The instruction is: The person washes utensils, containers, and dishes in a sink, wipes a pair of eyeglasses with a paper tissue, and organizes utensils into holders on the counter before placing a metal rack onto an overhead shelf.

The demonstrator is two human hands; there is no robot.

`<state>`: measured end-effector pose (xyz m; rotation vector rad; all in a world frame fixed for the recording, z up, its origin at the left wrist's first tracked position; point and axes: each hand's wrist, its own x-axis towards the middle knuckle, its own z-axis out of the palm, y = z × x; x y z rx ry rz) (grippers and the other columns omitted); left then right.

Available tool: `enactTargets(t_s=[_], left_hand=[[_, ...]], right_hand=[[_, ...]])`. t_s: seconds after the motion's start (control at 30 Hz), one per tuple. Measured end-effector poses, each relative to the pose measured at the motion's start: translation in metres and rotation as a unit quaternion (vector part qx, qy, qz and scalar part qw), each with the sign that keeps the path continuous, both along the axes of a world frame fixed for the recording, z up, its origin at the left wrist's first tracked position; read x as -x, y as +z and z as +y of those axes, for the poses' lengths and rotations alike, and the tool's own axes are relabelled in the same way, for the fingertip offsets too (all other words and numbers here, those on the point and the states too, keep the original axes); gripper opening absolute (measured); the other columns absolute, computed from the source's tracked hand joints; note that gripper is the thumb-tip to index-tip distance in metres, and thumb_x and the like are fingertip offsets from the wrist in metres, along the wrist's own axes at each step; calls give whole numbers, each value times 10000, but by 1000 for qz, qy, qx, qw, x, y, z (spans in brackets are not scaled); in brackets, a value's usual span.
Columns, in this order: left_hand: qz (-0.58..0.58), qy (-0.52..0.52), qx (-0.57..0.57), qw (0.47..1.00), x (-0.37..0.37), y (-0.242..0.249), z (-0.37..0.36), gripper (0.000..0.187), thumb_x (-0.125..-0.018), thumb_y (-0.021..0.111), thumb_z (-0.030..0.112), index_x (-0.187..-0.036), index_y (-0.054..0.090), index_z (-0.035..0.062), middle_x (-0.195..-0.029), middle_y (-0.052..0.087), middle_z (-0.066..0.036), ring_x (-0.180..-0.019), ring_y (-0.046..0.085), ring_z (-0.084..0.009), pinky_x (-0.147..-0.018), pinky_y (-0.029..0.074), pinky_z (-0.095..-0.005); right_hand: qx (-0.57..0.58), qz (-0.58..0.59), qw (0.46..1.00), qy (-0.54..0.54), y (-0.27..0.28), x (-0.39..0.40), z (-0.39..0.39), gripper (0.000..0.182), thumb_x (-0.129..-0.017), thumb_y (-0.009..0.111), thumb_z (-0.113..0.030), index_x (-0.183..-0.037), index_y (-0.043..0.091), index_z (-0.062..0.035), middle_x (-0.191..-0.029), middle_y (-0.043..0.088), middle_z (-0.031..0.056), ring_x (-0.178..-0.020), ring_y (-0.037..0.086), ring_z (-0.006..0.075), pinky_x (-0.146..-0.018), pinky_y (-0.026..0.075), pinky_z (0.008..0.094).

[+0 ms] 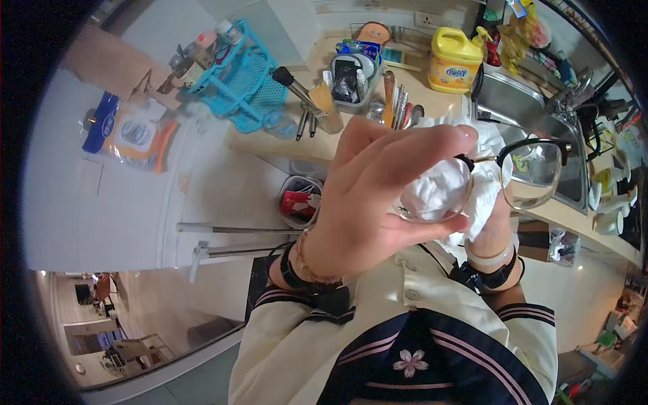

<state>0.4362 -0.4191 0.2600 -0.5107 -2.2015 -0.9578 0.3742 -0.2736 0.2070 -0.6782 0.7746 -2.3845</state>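
Observation:
A pair of glasses (pixel 559 144) with dark upper rims and thin metal lower rims is held up close to the camera. My left hand (pixel 378 182) pinches it by one lens, thumb below and fingers above. Behind that lens is a crumpled white tissue (pixel 482 192), partly seen through the glass. My right hand (pixel 491 226) is closed on the tissue, its fingers mostly covered by it. The other lens sticks out to the right, in front of the sink.
A metal sink (pixel 491 82) lies at the right. On the counter (pixel 422 86) are a yellow jug (pixel 456 61), a container of utensils (pixel 329 121) and a blue plastic rack (pixel 253 94). Below stands a small bin (pixel 294 219). A package (pixel 131 135) hangs on the left wall.

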Motion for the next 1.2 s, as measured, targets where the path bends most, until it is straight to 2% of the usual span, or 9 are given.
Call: enactTargets(t_s=[0.1, 0.3, 0.57, 0.77, 0.8, 0.87, 1.0, 1.1, 1.2], left_hand=[[24, -32, -42, 998, 7, -13, 4, 613, -490, 776, 133, -1052, 532, 113, -1018, 588, 8, -818, 539, -148, -708, 349, -275], [61, -8, -4, 998, 10, -13, 1, 600, -494, 776, 198, -1037, 539, 105, -1011, 595, 1, -850, 552, -129, -712, 331, -269], [29, 21, 38, 999, 12, -4, 4, 602, -503, 758, 214, -1053, 537, 106, -1016, 597, 14, -814, 535, -94, -698, 308, -260], [39, 23, 66, 997, 10, -2, -4, 682, -381, 825, 207, -991, 566, 44, -989, 605, -53, -864, 541, -186, -767, 359, -280], [44, 42, 84, 995, 7, 2, -10, 690, -372, 826, 199, -992, 565, 45, -986, 605, -51, -863, 541, -178, -752, 367, -272], [58, 84, 61, 993, 6, 3, -14, 706, -352, 830, 182, -993, 564, 50, -973, 603, -44, -859, 539, -158, -723, 383, -253], [42, 142, -10, 989, -1, 7, -14, 713, -324, 846, 138, -977, 574, 51, -912, 593, -31, -828, 533, -119, -688, 405, -214], [43, 96, -12, 994, 0, 6, -10, 678, -359, 831, 171, -979, 579, 67, -918, 599, -23, -805, 542, -135, -708, 375, -246], [64, 90, 2, 994, 5, 0, -6, 633, -430, 793, 251, -1011, 578, 119, -941, 612, 3, -810, 545, -124, -741, 301, -278]], right_hand=[[1, -9, 1000, -10, -3, -3, 0, 454, -716, 628, -48, -1134, 458, 5, -1066, 548, 93, -946, 549, 174, -824, 441, 312], [5, -14, 999, -37, -6, -2, -4, 417, -733, 593, -37, -1126, 464, 14, -1070, 545, 99, -950, 549, 182, -829, 437, 316], [7, -23, 998, -60, -11, -2, -4, 371, -756, 547, -23, -1116, 472, 26, -1076, 542, 108, -956, 549, 192, -836, 431, 321], [23, -9, 993, -118, -15, 3, -2, 331, -779, 507, -15, -1105, 480, 33, -1077, 542, 111, -958, 549, 195, -840, 427, 321], [-10, 69, 980, -189, -22, 9, -2, 309, -795, 471, -3, -1102, 485, 38, -1066, 546, 102, -944, 543, 177, -830, 420, 300], [-201, 137, 937, -252, -25, 14, 4, 312, -813, 435, -30, -1114, 481, 39, -1058, 548, 93, -931, 532, 157, -820, 409, 275], [-205, 38, 969, -134, -28, 25, 8, 346, -809, 410, -56, -1136, 468, 44, -1059, 547, 87, -923, 525, 145, -813, 402, 259], [-193, -59, 978, -59, -20, 17, 4, 365, -804, 433, -69, -1145, 453, 59, -1084, 539, 99, -961, 524, 157, -829, 408, 278], [-56, -5, 998, -11, -5, 2, -9, 364, -806, 460, -76, -1143, 452, 63, -1082, 542, 120, -965, 532, 177, -834, 414, 291]])
